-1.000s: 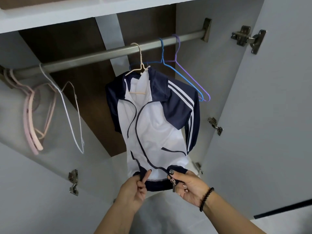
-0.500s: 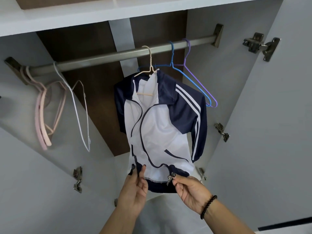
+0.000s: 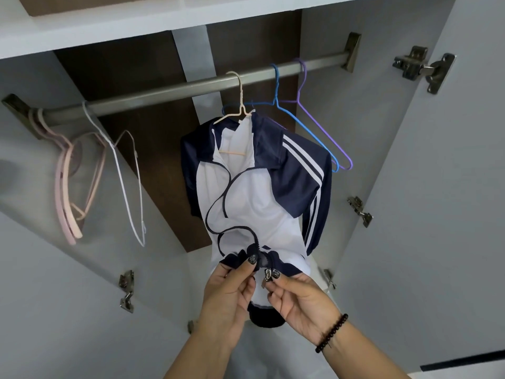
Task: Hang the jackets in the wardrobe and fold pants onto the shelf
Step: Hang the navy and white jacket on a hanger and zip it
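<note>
A navy and white jacket (image 3: 257, 198) hangs unzipped on a beige hanger (image 3: 237, 105) from the wardrobe rail (image 3: 169, 90). My left hand (image 3: 229, 294) pinches the left side of its navy hem. My right hand (image 3: 297, 299) pinches the right side of the hem at the metal zipper pull (image 3: 266, 277). Both hem ends are lifted and brought close together in front of me. The zipper tape curls loose above my fingers.
An empty blue hanger (image 3: 303, 124) and a purple hanger (image 3: 325, 129) hang right of the jacket. A white hanger (image 3: 128, 192) and pink hangers (image 3: 68, 192) hang at the rail's left end. Both wardrobe doors stand open, hinges (image 3: 423, 68) showing. A white shelf (image 3: 109, 31) runs above.
My hands have drawn the two hem ends together and raised them. The jacket's lower front has bunched up and the zipper tape has looped.
</note>
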Tool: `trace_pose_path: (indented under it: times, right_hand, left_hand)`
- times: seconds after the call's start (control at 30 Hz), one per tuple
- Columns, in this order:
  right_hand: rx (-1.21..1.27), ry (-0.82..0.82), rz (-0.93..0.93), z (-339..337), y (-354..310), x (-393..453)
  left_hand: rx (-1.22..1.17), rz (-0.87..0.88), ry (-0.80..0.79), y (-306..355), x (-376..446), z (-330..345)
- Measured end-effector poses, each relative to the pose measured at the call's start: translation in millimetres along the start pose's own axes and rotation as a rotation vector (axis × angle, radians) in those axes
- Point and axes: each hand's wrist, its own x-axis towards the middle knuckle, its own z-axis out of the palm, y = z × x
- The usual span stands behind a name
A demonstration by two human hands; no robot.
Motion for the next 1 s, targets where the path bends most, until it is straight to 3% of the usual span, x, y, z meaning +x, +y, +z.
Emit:
trace_pose_path:
  times: [0.63, 0.9, 1.0]
  right_hand:
    - [0.13, -0.011, -0.1, 3.0, 4.0, -4.7]
    - [0.187, 0.148, -0.136, 10.1, 17.0, -7.3]
    - [0.253, 0.212, -0.173, 15.6, 22.2, -7.7]
  left_hand:
    - [0.144, 0.111, -0.04, -2.1, -6.6, 5.6]
    - [0.439, 0.355, 0.021, -2.0, -7.0, -0.8]
    - [0.486, 0.369, 0.031, -5.3, -7.2, -5.1]
